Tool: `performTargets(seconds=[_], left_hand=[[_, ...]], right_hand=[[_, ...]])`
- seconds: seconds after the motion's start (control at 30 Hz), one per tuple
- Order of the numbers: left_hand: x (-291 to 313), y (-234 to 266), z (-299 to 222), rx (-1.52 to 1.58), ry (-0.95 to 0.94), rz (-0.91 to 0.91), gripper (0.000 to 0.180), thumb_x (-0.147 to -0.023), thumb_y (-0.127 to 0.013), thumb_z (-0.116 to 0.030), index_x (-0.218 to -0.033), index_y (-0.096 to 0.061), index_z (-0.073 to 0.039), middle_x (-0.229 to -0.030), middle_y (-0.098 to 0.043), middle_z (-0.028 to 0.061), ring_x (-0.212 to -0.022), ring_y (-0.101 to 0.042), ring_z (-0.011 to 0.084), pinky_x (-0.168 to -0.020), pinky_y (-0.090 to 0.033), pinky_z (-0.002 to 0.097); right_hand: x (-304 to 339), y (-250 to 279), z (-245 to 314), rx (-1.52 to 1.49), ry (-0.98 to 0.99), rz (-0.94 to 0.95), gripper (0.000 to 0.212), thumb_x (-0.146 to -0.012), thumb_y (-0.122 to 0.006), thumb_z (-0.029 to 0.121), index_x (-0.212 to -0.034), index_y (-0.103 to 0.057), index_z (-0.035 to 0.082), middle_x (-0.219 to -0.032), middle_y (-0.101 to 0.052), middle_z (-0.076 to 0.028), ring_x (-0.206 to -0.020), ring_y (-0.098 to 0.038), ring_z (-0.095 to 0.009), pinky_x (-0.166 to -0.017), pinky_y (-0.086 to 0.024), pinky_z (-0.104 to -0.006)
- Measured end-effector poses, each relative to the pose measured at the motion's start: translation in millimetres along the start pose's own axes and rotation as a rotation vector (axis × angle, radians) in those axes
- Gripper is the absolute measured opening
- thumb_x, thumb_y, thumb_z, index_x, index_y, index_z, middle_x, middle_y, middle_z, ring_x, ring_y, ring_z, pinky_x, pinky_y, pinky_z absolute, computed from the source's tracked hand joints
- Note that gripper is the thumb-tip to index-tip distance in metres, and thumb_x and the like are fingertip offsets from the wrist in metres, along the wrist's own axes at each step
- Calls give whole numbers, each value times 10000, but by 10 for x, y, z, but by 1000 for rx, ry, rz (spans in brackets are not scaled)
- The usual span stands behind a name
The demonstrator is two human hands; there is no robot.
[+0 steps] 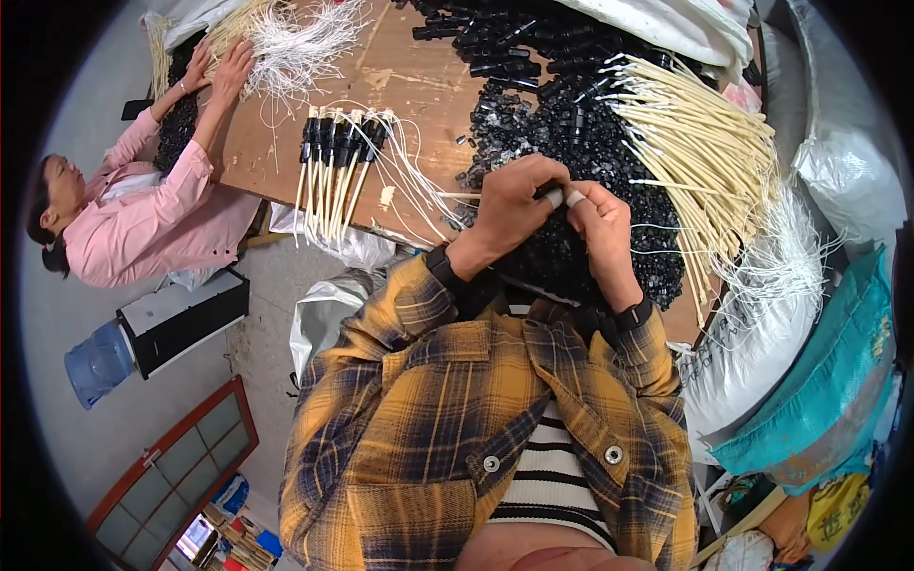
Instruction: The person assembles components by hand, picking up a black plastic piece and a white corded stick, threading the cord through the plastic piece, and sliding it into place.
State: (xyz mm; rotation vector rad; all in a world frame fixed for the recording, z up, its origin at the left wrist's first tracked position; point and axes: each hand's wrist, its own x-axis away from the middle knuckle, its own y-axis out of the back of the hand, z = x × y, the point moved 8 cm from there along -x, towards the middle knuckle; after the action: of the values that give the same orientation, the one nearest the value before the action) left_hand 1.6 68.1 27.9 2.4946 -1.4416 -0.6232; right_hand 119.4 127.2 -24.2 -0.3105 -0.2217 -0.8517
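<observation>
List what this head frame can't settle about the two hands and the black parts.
- Head view: what the left hand and right hand pinch is covered by the fingers.
- Taped fingertips: too small to tell what they touch.
- Pile of black parts: single pieces blur together; near edge hidden behind both hands.
- Cream rods: far ends run under a white bag.
</observation>
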Motion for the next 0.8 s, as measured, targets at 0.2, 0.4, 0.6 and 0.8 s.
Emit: performTargets(seconds=[0.2,0.4,0.6,0.8], left_hand=[[0,5,183,35,203,23,182,-718,-704,35,-884,-691,-38,-807,-652,36,-730,-619,137,-653,-484,244],[-7,29,178,22,176,33,124,-707,-676,26,-816,-694,-31,-734,-625,34,-678,-589,127,-622,-463,241],[-74,140,45,-265,-1,-58,154,-636,-674,-18,-770,-686,-94,-745,-632,42,-755,-600,229,-633,-478,316],[-186,145,-350,-78,-411,90,423,-643,-701,-46,-1052,-647,-139,-824,-615,0,-848,-606,246,-746,-462,396]], right_hand=[[10,60,43,83,87,-78,118,-886,-646,96,-938,-663,-8,-644,-503,101,-562,-386,6,-498,-296,-189],[67,41,222,474,275,-127,90,-852,-691,119,-868,-676,32,-547,-492,-15,-501,-446,-47,-464,-351,-230],[198,-53,524,752,524,-186,146,-804,-754,134,-824,-642,42,-556,-460,12,-495,-379,-58,-454,-330,-237],[58,214,120,75,-201,27,108,-850,-716,126,-883,-683,29,-570,-477,78,-467,-350,-16,-434,-262,-211]])
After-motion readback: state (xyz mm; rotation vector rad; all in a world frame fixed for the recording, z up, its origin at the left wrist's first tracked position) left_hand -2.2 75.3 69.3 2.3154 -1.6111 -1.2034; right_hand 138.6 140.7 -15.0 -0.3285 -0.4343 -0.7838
